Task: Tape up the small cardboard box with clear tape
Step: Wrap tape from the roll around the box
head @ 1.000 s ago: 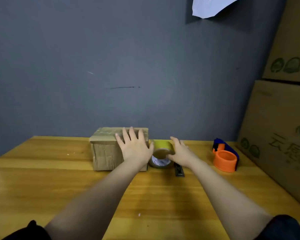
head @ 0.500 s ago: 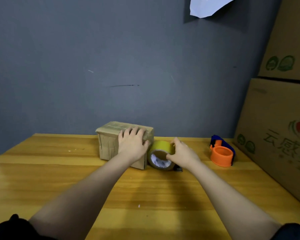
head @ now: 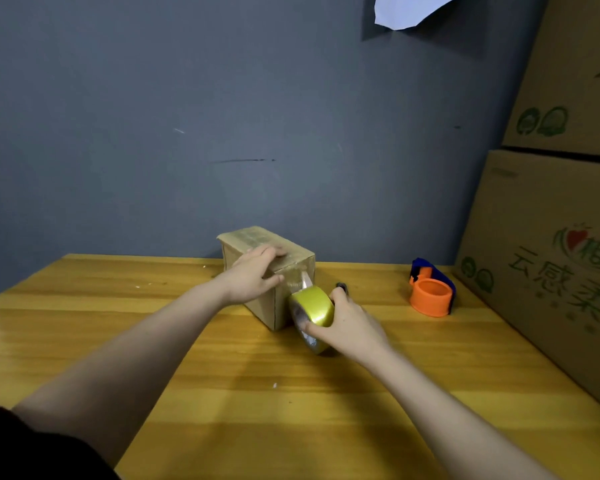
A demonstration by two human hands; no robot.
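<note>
A small cardboard box (head: 246, 241) stands on the wooden table (head: 84, 327), turned at an angle with one corner toward me. My left hand (head: 253, 277) lies on its top and near side, fingers wrapped over the edge. My right hand (head: 352, 327) grips a yellowish tape roll (head: 317, 308) just right of the box's near corner. A short clear strip runs from the roll up to the box's right face. The box's top shows shiny tape layers.
An orange and blue tape dispenser (head: 430, 292) sits on the table to the right. A small dark object (head: 342, 286) lies behind my right hand. Large printed cartons (head: 548, 254) are stacked along the right edge. A grey wall (head: 222, 116) backs the table.
The box has been rotated so a corner points at me. My right hand has pulled the tape roll toward me and down, with tape stretched to the box. My left hand stayed on the box.
</note>
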